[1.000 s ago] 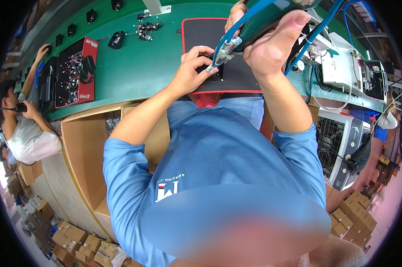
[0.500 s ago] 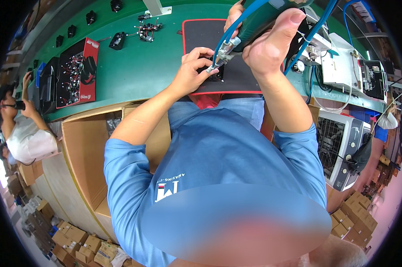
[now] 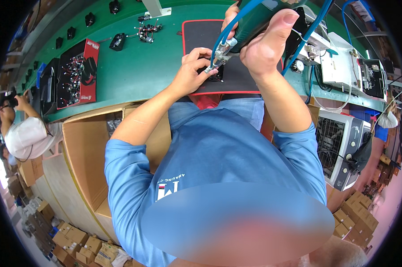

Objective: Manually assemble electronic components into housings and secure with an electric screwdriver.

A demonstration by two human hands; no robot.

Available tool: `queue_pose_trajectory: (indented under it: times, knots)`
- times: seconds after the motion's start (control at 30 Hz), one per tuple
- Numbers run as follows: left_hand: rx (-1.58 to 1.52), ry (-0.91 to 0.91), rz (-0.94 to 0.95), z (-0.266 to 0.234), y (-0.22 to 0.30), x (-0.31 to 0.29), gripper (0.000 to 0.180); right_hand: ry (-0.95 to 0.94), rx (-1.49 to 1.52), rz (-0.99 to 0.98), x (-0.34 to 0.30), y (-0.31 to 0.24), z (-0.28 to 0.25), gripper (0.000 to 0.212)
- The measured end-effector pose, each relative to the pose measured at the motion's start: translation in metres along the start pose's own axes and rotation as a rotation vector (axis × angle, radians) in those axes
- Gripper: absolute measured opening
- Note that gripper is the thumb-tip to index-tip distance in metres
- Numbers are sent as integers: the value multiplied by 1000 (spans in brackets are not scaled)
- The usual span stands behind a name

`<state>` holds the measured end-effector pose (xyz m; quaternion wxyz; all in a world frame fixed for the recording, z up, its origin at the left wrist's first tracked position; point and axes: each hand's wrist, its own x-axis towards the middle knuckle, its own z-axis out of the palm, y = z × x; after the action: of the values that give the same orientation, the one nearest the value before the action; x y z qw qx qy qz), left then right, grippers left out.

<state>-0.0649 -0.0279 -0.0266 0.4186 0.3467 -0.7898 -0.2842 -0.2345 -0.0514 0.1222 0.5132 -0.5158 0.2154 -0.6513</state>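
On the far side of the green desk (image 3: pixel 156 66) lies a black work mat (image 3: pixel 210 38) with a red border, and the handled part sits at its near edge. Left of the mat stand an open red-and-black box (image 3: pixel 78 71) of small parts and several loose black components (image 3: pixel 118 41). Grey equipment (image 3: pixel 343 66) with cables occupies the right end of the desk. A cardboard carton (image 3: pixel 89 151) stands open below the desk's near edge, left of the person.

The right hand (image 3: pixel 265 49) is clenched around a dark green powered driver (image 3: pixel 259 20), thumb raised along its body; a blue hose (image 3: pixel 230 31) runs along the tool. Its metal tip (image 3: pixel 216 60) points down at a small black part (image 3: pixel 214 73) on the mat, just left of and below that hand.

The left hand (image 3: pixel 192 71) is partly curled, fingertips (image 3: pixel 205 58) pinching the small black part and steadying it against the mat, directly under the tool tip.
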Motion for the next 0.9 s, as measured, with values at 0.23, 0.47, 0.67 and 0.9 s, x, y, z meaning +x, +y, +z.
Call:
queue_pose_trajectory:
  times: [0.23, 0.47, 0.67, 0.9]
  knots:
    - [-108, 24, -20, -4, 8, 6, 16, 151, -56, -34, -4, -13, 24, 89]
    - [-176, -14, -59, -3, 7, 4, 17, 44, -29, -38, -1, -8, 5, 91]
    - [-192, -26, -74, 1, 1, 5, 18, -57, -61, -119, -1, -12, -2, 88]
    - [-140, -52, -107, -6, 7, 4, 19, -13, -144, -77, -1, -15, 9, 96]
